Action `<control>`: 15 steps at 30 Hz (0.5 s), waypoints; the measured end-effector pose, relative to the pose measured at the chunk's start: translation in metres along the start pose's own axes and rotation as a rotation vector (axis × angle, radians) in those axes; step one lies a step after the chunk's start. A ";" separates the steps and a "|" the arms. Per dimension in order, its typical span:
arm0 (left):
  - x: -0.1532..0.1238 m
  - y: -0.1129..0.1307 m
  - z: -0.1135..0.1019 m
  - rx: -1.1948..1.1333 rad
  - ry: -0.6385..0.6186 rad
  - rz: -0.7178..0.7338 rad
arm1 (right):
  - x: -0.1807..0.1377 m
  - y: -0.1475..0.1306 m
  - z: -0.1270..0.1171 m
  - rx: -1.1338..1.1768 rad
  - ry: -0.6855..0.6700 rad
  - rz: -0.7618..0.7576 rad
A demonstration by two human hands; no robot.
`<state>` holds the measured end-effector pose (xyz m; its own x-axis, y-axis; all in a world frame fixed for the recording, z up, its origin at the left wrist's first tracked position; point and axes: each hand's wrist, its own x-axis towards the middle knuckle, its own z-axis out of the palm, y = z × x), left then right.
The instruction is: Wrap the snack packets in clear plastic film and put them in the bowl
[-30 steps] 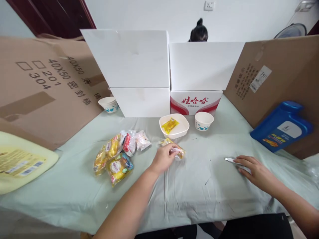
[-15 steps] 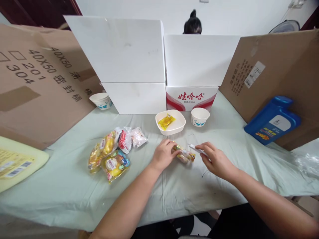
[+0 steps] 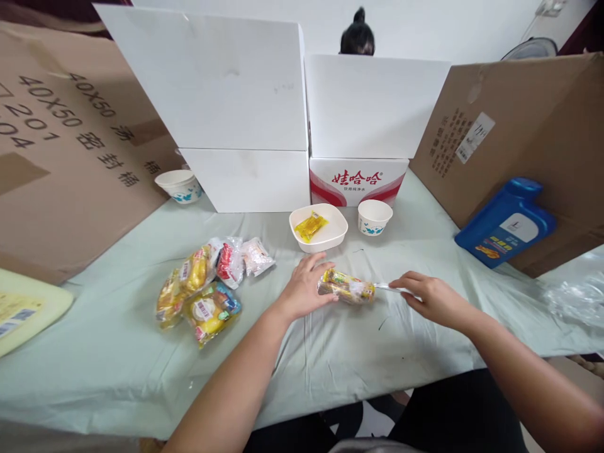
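Note:
My left hand (image 3: 306,288) is curled round the left end of a packaged snack (image 3: 348,287) in clear and yellow wrapping, which lies on the cloth. My right hand (image 3: 431,297) grips a slim white knife-like tool (image 3: 387,287), partly covered by the fingers. The tool's tip meets the right end of the snack's wrapper; whether it has gone into the film I cannot tell. Behind the hands sits a cream square bowl (image 3: 330,242) with a yellow packet (image 3: 310,226) in it. A white paper cup (image 3: 374,218) stands to its right.
Several wrapped snacks (image 3: 202,283) are grouped at left. Another paper cup (image 3: 179,187) stands behind them. White boxes (image 3: 262,179) wall off the back, cardboard cartons (image 3: 509,132) the sides. A blue bottle (image 3: 504,223) leans at right, beside clear plastic (image 3: 573,296). A person's head (image 3: 357,38) shows behind.
My right hand has moved right, and the white tool now points left at the wrapper's end. My left hand has spread wider round the snack. The view has shifted slightly.

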<state>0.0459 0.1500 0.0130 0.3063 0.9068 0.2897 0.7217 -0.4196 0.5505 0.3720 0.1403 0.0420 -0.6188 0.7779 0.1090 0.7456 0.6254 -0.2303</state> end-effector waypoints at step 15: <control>0.000 0.003 0.002 -0.005 -0.004 -0.013 | 0.043 -0.031 0.024 0.191 0.297 -0.076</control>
<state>0.0496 0.1488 0.0131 0.2997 0.9122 0.2793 0.7222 -0.4083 0.5583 0.3167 0.1525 0.0302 -0.5512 0.7308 0.4026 0.6229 0.6814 -0.3842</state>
